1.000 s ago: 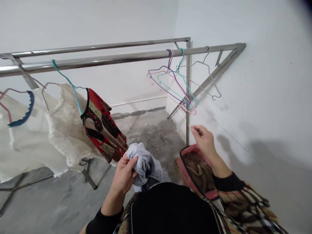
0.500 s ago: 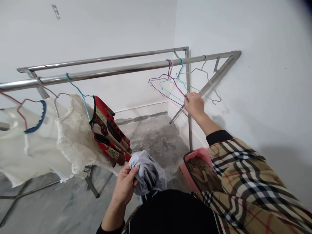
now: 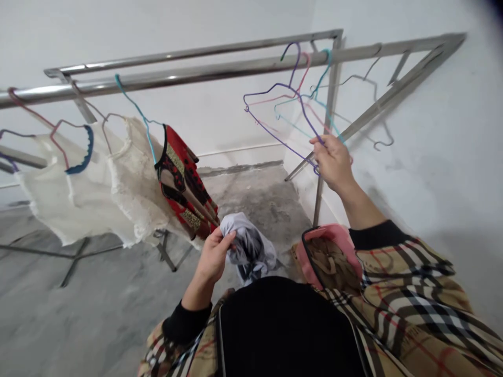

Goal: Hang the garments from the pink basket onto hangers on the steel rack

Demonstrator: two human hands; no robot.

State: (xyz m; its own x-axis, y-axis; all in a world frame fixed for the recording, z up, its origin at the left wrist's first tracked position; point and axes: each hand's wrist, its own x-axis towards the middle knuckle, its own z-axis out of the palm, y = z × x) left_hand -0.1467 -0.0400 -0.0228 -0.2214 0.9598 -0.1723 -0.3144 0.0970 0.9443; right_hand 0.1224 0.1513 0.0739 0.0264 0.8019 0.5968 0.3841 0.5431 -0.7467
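My left hand is shut on a bunched grey-blue garment, held low in front of my body. My right hand is raised to a group of coloured wire hangers on the front steel rail. Its fingers close on the lower part of a purple wire hanger. A teal wire hanger and a pink one hang tangled against it. Part of the purple hanger is hidden behind my fingers.
A red patterned garment and white lace garments hang on hangers at left. A pink basket holding brown cloth sits below my right arm. White walls stand right and behind, above a concrete floor.
My right hand has risen from above the basket to the hangers and closed on the purple one. The hangers have swung slightly. My left hand still holds the grey-blue garment.
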